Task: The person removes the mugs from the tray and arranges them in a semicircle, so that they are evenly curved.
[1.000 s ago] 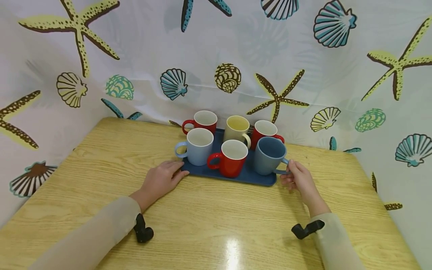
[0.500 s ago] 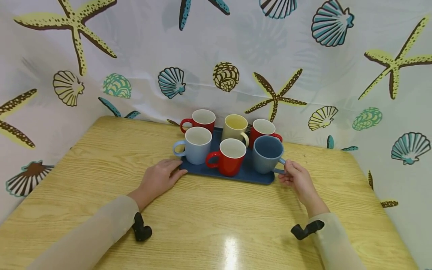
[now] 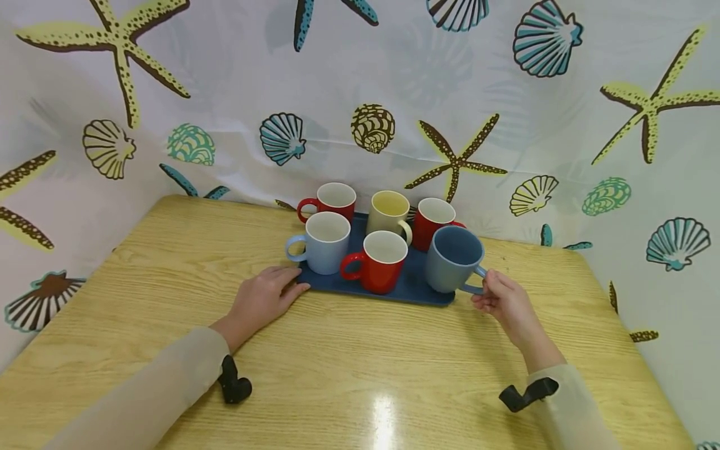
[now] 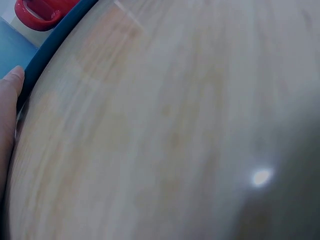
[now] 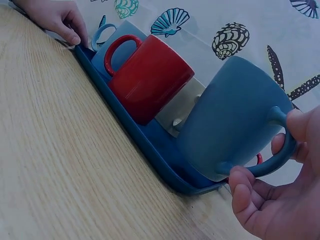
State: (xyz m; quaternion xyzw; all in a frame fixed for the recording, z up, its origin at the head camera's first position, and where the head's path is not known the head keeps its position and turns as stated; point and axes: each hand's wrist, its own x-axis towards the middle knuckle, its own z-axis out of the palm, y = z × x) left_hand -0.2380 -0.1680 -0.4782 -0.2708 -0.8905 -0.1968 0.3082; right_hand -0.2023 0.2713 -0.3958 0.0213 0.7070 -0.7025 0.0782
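Note:
My right hand [image 3: 510, 306] pinches the handle of a dark blue mug [image 3: 450, 270] at the front right of a navy tray [image 3: 413, 284]. The mug leans slightly toward that hand, its base close over the tray in the right wrist view. At the tray's front left corner my left hand [image 3: 261, 301] grips the rim, thumb along the front edge and fingers at the left side. A red mug [image 3: 381, 276] stands front middle, a light blue mug [image 3: 326, 253] front left. Behind stand a cream mug [image 3: 381, 223] and two more red mugs, partly hidden.
The tray lies at the back of a wooden table [image 3: 337, 375]. Close behind it hangs a white cloth [image 3: 225, 75] printed with shells and starfish, which also borders both sides. A black wrist mount [image 3: 235, 381] sits at the left sleeve.
My right hand has shifted right with the dark blue mug, which now tilts slightly and stands farther from the front red mug. My left hand stays at the tray corner.

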